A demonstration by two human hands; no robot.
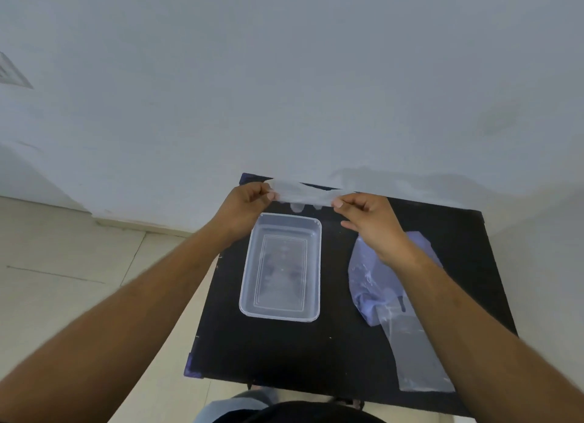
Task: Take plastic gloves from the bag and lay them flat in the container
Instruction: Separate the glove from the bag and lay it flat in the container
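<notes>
Underneath, black table (347,353) against pale wall (284,75), tiled floor (63,264).

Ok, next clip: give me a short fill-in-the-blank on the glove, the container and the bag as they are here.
1. The thin clear plastic glove is stretched between ____ hands.
2. The clear rectangular plastic container sits on the ____ table.
3. The clear plastic bag of gloves lies under the ____ forearm.

Missing words: both; black; right
</notes>
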